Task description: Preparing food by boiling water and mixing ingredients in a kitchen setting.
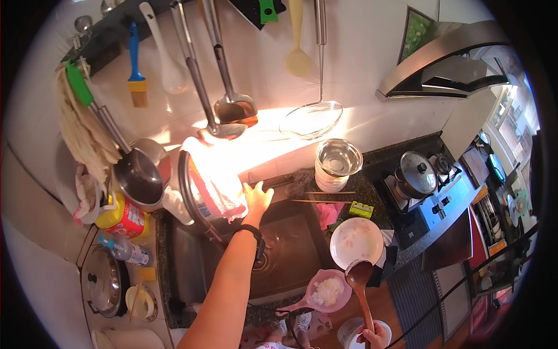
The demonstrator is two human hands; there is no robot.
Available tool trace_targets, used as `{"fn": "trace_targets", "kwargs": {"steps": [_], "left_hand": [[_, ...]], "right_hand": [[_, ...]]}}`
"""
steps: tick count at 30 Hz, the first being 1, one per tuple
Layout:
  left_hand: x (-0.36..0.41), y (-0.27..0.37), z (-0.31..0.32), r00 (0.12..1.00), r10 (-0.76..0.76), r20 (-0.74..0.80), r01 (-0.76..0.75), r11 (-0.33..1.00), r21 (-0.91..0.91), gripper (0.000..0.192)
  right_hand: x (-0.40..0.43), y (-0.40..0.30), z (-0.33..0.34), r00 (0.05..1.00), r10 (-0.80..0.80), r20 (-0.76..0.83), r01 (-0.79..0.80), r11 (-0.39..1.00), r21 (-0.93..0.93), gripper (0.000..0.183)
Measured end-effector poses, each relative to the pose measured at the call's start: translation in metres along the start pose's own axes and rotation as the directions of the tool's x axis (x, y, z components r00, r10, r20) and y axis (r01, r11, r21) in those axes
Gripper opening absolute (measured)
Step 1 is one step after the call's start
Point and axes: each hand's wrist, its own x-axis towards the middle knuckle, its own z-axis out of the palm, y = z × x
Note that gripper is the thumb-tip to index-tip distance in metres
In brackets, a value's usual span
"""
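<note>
My left hand (257, 199) reaches across the sink (287, 253) toward the wall, fingers apart. It is beside a sunlit pink-and-white cloth (229, 198); whether it touches the cloth is hard to tell. A dark band circles that wrist. My right hand (374, 337), low in the picture, grips the handle of a brown wooden ladle (360, 279). The ladle's bowl overlaps the near rim of a white plate (355, 242) with faint patterning. Left of the ladle, a pink handled strainer (320, 307) contains white, rice-like food (328, 291).
A dark curved faucet (192, 196) rises at the sink's left. Behind the plate are a green sponge (361, 210), chopsticks (322, 201) and a steel bowl (339, 158) on stacked white bowls. A lidded pot (417, 174) sits on the stove. Utensils hang along the wall, including a wire skimmer (311, 120).
</note>
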Motion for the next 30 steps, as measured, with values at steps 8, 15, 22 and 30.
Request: {"fn": "trace_targets", "kwargs": {"steps": [8, 15, 22, 30], "left_hand": [[-0.006, -0.008, 0.000, 0.984, 0.114, 0.139, -0.142, 0.967, 0.212, 0.048], [-0.129, -0.009, -0.003, 0.965, 0.107, 0.238, 0.020, 0.879, -0.477, 0.025], [-0.166, -0.080, -0.078, 0.708, -0.327, 0.626, 0.604, -0.179, -0.777, 0.026], [-0.128, -0.102, -0.090, 0.738, -0.230, 0.634, 0.609, -0.178, -0.773, 0.030]], "right_hand": [[0.016, 0.057, -0.016, 0.989, 0.132, 0.065, -0.141, 0.974, 0.175, 0.023], [0.055, 0.054, -0.023, 0.983, 0.102, 0.154, -0.141, 0.952, 0.271, 0.027], [0.058, 0.041, -0.023, 0.981, -0.025, 0.193, -0.037, 0.950, 0.311, 0.022], [0.036, 0.049, -0.026, 0.988, 0.019, 0.152, -0.064, 0.952, 0.298, 0.024]]}}
